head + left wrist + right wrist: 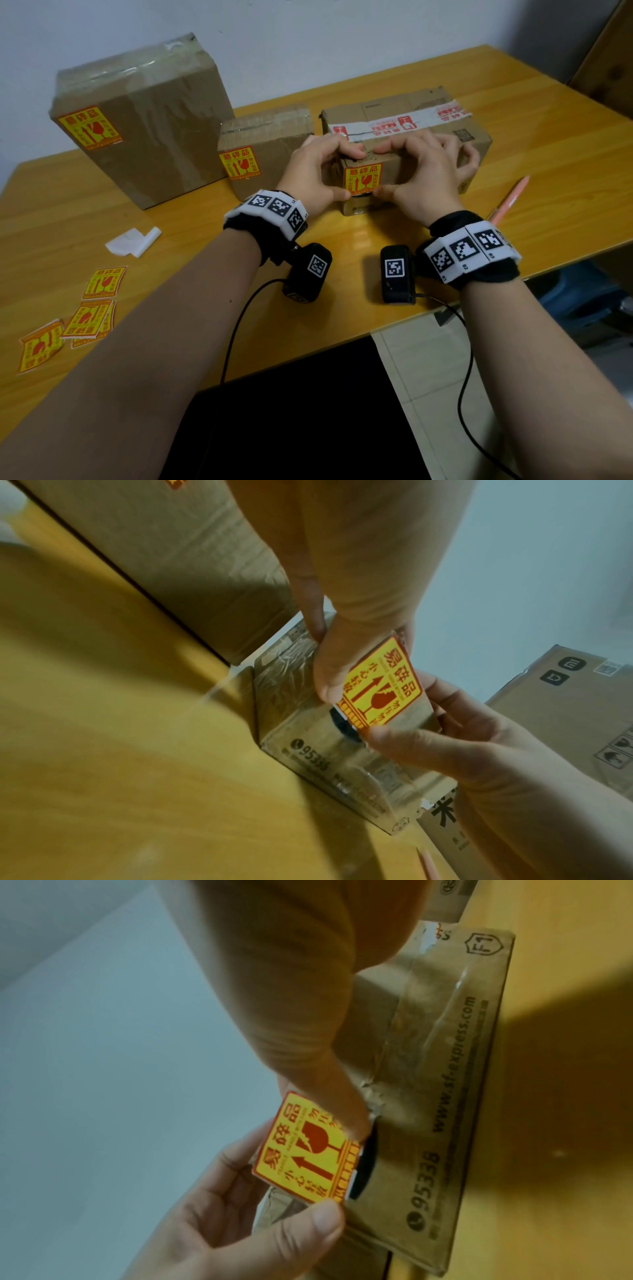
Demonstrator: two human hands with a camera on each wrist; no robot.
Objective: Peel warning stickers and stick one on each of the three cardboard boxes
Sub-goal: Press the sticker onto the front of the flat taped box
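Gripping the small brown cardboard box (363, 171) on the yellow wooden counter (342, 257) against a pale wall (308, 41), your left hand (315, 171) and right hand (428, 174) are pinning its yellow warning sticker (362, 179).

Wood counter (376, 260) w/ 3 boxes: big (147, 116), mid (270, 144), small (404, 137); spare stickers (89, 305) + white backing (133, 241) at left, pink pen (510, 198) at right.

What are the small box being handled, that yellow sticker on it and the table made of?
Small box: brown matte cardboard, partly under shiny clear tape. Yellow sticker: thin printed paper or film, slightly glossy; I can't tell which. Table: wood grain with glossy finish, perhaps laminate.
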